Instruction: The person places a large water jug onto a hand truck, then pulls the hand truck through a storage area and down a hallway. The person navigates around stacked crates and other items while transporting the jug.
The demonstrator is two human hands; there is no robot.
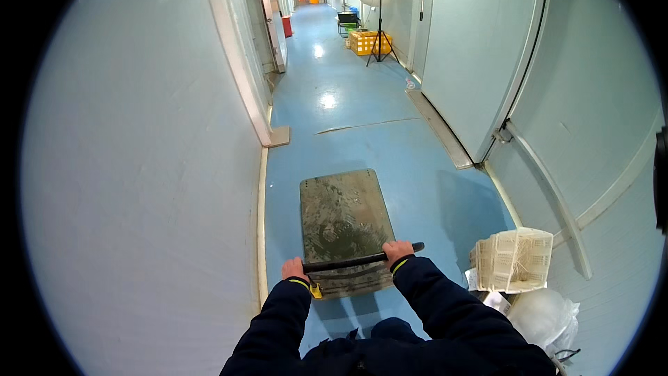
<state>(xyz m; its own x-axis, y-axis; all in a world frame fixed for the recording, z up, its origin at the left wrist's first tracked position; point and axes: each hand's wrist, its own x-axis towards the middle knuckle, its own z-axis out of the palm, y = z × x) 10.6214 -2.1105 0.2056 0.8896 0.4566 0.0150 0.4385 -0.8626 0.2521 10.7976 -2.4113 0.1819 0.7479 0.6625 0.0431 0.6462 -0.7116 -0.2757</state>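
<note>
A platform trolley with a worn, dirty grey-green deck stands on the blue floor in front of me. Its black push handle runs crosswise above the near end of the deck. My left hand is wrapped round the handle's left end. Towards the other end, my right hand grips the same bar, with a short piece of it sticking out beyond. Nothing lies on the deck. A small yellow part shows below the bar, beside my left wrist.
A white plastic crate and a white plastic bag lie by the right wall. Farther along stand a tripod and yellow crates. A pale door is on the right; a doorframe base juts out at left.
</note>
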